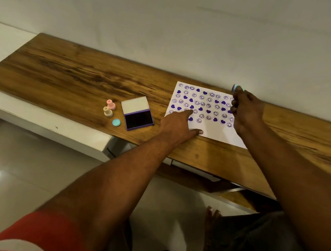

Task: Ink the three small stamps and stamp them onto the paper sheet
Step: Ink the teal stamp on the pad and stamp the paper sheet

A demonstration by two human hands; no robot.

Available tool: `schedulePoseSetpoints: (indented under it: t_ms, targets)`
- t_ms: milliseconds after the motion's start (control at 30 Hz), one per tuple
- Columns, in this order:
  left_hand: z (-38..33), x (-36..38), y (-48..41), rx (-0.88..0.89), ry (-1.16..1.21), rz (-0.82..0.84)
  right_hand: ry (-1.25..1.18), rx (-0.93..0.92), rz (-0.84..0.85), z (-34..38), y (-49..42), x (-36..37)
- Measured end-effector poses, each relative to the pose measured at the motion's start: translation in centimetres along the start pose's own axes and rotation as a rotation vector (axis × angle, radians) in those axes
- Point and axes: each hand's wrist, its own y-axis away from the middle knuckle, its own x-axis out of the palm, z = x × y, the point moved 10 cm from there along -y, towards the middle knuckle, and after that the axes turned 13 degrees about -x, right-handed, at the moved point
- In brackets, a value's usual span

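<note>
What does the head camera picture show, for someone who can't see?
A right hand holds a small light-blue stamp by the far edge of a white paper sheet dotted with purple heart and smiley prints; the left hand presses the sheet. Beside it: an open purple ink pad, pink stamp, cream stamp, blue cap.

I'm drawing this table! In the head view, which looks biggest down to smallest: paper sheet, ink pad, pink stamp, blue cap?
Largest: paper sheet.
Next: ink pad.
Last: pink stamp and blue cap, nearly alike, so I won't rank them.
</note>
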Motion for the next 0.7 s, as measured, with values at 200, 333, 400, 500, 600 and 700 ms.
schedulePoseSetpoints:
  t_ms: [200, 333, 400, 500, 600, 700]
  targets:
    - [-0.1, -0.3, 0.0, 0.01, 0.016, -0.038, 0.005, 0.047, -0.012, -0.7, 0.4, -0.4]
    - [-0.1, -0.7, 0.1, 0.014, 0.034, -0.058, 0.031, 0.04, 0.003, -1.1, 0.6, 0.1]
    - [-0.2, -1.4, 0.1, 0.022, 0.042, -0.083, 0.045, 0.038, 0.004, -1.2, 0.6, 0.3]
    - [-0.3, -3.8, 0.4, 0.048, 0.081, -0.197, 0.064, 0.031, 0.009, -1.3, 0.4, 0.6]
    - [0.2, -6.8, 0.4, 0.058, 0.118, -0.269, 0.063, 0.025, 0.014, -1.3, 0.3, 1.3]
    - [2.3, -9.6, 0.5, 0.027, 0.166, -0.29, 0.039, 0.017, 0.032, -1.2, 0.2, 2.7]
